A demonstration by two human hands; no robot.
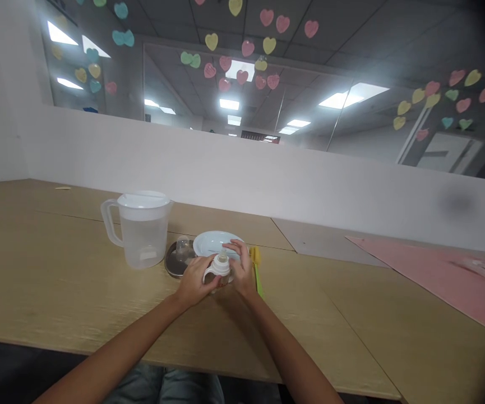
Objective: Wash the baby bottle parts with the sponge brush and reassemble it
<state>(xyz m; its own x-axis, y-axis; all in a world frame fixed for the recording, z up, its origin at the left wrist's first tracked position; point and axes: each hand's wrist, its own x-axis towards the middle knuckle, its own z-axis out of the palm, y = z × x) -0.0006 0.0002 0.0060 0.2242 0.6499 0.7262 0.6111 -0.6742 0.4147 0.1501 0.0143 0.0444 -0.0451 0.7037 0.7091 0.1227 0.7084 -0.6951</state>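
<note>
A baby bottle (pixel 221 266) with a white collar, a side handle and a clear nipple stands upright between my hands. My left hand (pixel 195 280) is wrapped round its left side, by the handle. On the other side, my right hand (pixel 243 270) has its thumb and lower fingers at the collar, while its upper fingers are stretched out near the nipple. Behind the bottle is a pale blue bowl (pixel 208 240). A dark round tray (pixel 175 265) holding a clear dome cap (pixel 183 245) lies to the left. To the right is a brush (pixel 258 280) with a green handle and yellow head.
A clear lidded pitcher (pixel 144 233) stands left of the tray on the wooden table (pixel 78 269). A pink mat (pixel 448 280) with a clear plastic packet (pixel 484 267) covers the right side. A white wall (pixel 225 174) rises behind the table.
</note>
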